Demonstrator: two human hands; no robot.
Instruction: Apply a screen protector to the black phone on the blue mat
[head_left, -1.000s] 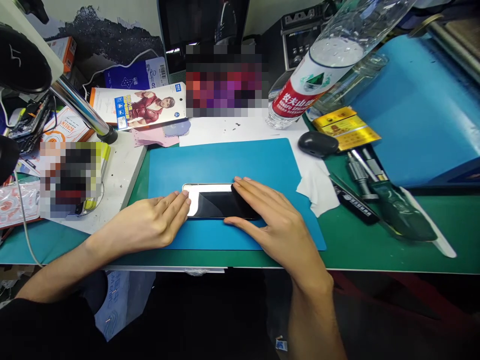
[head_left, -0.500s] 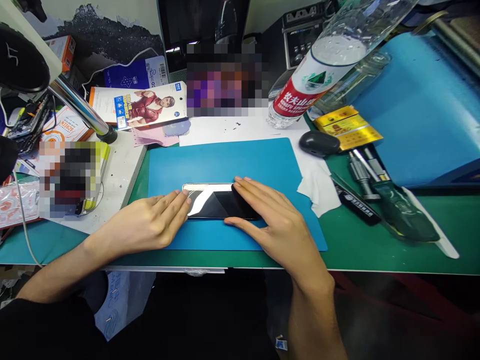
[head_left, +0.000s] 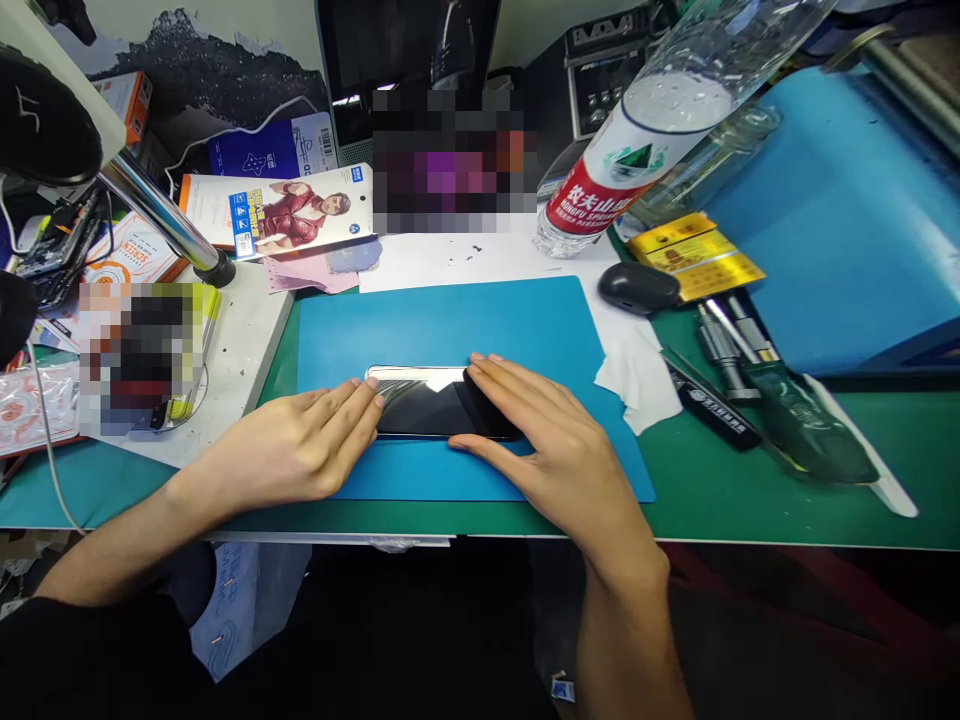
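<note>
A black-screened smartphone (head_left: 427,412) lies flat and lengthwise on a blue mat (head_left: 450,318). Its glossy face carries bright reflections. My left hand (head_left: 315,440) is at the phone's left end, the straight fingers side by side against it and the thumb hidden. Around the right end, my right hand (head_left: 559,440) has its thumb at the near edge and its fingers at the far edge. Both ends of the phone are partly covered by my hands.
A water bottle (head_left: 600,180) leans at the back right, near a black oval case (head_left: 639,288). Crumpled white tissue (head_left: 637,375), a screwdriver-like tool (head_left: 720,350) and a dark green pouch (head_left: 814,420) lie to the right. At left stand a lamp pole (head_left: 161,215) and a printed box (head_left: 300,212).
The reflections on the phone's screen have shifted, the bright patch at its left giving way to fine streaks. My two hands look practically unmoved.
</note>
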